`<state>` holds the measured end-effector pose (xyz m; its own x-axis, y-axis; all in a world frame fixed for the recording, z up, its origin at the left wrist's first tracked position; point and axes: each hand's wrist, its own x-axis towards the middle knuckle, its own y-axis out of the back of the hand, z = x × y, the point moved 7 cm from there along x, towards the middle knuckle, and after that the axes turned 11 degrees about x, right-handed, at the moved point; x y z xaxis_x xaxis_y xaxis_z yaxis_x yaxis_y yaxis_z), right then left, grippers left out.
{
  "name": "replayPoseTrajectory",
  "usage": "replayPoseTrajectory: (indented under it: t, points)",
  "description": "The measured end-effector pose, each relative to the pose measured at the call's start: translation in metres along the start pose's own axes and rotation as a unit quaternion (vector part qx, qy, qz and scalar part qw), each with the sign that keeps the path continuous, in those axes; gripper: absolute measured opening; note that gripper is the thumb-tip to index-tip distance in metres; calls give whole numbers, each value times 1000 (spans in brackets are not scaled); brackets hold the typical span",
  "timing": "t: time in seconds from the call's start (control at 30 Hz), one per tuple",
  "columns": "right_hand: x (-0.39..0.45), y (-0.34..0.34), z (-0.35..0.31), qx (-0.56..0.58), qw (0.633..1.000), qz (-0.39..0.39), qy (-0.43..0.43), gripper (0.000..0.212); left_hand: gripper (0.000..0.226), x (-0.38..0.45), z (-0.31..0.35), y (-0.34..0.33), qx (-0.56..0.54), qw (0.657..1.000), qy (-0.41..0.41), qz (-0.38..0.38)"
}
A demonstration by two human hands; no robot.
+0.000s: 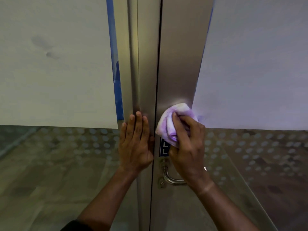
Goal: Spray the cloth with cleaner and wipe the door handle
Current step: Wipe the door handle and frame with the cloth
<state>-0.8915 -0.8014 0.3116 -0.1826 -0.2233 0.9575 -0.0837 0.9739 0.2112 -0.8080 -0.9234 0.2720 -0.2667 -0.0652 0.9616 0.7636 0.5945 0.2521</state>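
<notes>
purple-stained cloth [173, 124] is bunched in the right hand [186, 147], pressed to the metal door above the door handle [171, 178]. left of the handle, the left hand [135, 142] lies flat, fingers together, on the frame [143, 80].

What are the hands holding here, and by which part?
The right hand grips a bunched white-and-purple cloth by its lower right part, pressing it on the brushed-metal door. The left hand holds nothing, lying flat on the metal frame.

My left grip [135, 140] lies flat on the door frame [131, 64], left of the gap. My right grip [186, 147], right of it, presses a cloth [168, 124] against the door [180, 55], above the handle [170, 177] and a small plate [164, 148].
</notes>
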Motion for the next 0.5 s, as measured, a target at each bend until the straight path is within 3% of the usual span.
replayPoseTrajectory:
  t: [0.23,0.4,0.5]
  points:
    - [4,-12,-2,-80,995,-35,42,52,62,-1,0,-1,-6,1000,2,1]
    - [-14,-9,4,-81,993,-77,38,55,61,0,0,-1,-2,1000,2,-14]
    - [-13,-5,4,-36,997,-63,12,53,63,-2,0,-1,4,1000,-1,-16]
